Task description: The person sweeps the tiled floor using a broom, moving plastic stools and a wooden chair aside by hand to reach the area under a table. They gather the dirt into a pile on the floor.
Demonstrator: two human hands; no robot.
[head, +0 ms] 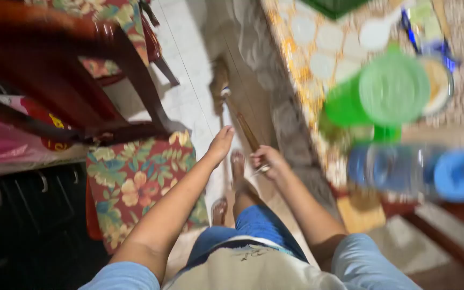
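Observation:
My right hand (267, 160) is closed around the top of a long wooden broom handle (241, 123) that slants down to the pale tiled floor, where its brush end (219, 80) rests. My left hand (221, 144) is stretched forward with fingers together and holds nothing, hovering near the edge of a floral chair cushion (135, 182). My feet in sandals stand on the floor below the hands. The picture is motion-blurred.
A dark wooden chair (124, 70) with floral cushions stands at left, with dark drawers (22, 204) beneath. At right, a table with a patterned cloth (318, 59) carries a green lidded container (382, 91), a clear bottle with a blue cap (420, 172) and a bowl (439, 80).

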